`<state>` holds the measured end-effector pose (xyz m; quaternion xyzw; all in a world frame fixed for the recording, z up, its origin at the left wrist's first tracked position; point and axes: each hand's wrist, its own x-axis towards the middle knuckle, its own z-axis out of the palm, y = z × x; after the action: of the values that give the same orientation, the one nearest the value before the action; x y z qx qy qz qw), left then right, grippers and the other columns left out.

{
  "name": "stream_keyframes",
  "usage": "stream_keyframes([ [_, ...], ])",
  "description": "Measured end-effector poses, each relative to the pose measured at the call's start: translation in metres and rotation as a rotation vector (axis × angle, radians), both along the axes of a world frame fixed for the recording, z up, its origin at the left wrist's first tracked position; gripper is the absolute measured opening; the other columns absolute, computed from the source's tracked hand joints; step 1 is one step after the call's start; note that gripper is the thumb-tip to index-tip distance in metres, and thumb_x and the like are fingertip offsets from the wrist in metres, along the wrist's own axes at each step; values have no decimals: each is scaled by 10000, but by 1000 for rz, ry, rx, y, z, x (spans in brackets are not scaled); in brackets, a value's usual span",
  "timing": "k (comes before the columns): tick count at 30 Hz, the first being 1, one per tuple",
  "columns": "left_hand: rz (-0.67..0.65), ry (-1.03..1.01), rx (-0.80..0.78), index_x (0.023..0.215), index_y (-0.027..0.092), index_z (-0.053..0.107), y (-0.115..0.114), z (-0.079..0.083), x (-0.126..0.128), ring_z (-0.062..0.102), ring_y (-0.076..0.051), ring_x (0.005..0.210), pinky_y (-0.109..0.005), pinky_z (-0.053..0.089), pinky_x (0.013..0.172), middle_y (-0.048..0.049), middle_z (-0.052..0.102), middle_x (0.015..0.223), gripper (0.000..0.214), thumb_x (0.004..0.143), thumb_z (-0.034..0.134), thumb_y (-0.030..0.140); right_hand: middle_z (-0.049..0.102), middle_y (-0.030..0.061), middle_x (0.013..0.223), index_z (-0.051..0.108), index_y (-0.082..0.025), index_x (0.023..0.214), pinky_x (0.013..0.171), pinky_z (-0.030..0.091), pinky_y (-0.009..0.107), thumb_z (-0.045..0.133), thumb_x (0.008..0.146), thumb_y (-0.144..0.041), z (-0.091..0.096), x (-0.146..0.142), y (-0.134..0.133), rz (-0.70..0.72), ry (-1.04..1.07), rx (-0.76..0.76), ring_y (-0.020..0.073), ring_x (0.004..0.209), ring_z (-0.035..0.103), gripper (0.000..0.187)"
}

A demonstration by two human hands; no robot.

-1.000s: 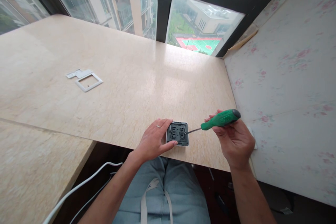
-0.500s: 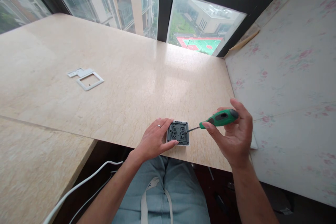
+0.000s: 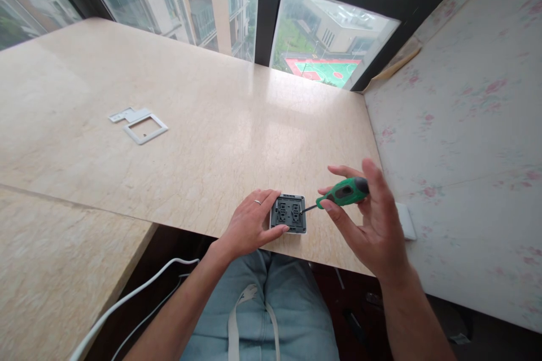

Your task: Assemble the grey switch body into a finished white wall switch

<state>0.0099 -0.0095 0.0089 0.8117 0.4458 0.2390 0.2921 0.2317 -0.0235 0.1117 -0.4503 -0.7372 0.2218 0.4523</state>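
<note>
A square wall switch (image 3: 289, 213) with a dark grey inner face and a white body lies near the front edge of the marble-look counter (image 3: 203, 141). My left hand (image 3: 254, 220) grips it from the left, fingers along the far side and thumb along the near side. In my right hand (image 3: 372, 220) is a screwdriver (image 3: 345, 192) with a green and black handle, held between thumb and fingers. Its shaft slants down to the left, and the tip meets the right part of the switch's face. Whether the tip sits in a screw is too small to tell.
A white switch frame (image 3: 146, 128) and a white cover piece (image 3: 127, 115) lie together at the left. Beside the right wall (image 3: 461, 141) is a white plate (image 3: 405, 221). White cables (image 3: 139, 287) hang below the counter, left of my legs. Windows line the back.
The screwdriver's handle has shifted a little left and my right hand's fingers have moved around it, some now stretched out. The left hand and the switch have hardly moved.
</note>
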Motion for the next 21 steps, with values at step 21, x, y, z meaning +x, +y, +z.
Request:
stream_keyframes([
  [21,0,1,6,1443,235,401,0,-3,0,507,-314,1308,-504,408,1125,-121,557,1418,657,902,649,513,700,56,1113,531,-299,1382,844,649,410,806,804,-81,-1,6,-9,-78,-139,197,210,898,752,676],
])
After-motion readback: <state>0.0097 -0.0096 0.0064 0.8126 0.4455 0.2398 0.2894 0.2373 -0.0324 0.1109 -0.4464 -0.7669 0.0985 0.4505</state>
